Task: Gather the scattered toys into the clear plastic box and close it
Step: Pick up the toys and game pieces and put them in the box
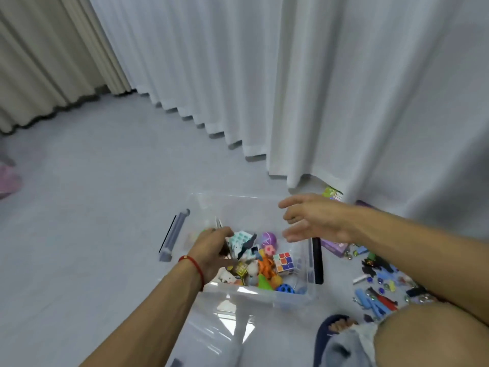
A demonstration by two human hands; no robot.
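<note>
Floor lies open to my left; curtains hem in the far side. I see the clear plastic box between my arms, lidless, toys heaped inside, more scattered toys at right. My right hand hovers spread; my left hand curls inside the box, grip unclear.

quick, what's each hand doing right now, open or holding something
Left hand: in the clear plastic box, fingers curled among the toys; grasp cannot be told.
Right hand: open, empty, above the box.

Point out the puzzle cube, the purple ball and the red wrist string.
puzzle cube [284, 263], head view, its coloured front face.
purple ball [268, 239], head view, its top.
red wrist string [194, 266], head view, across the left wrist.
</note>
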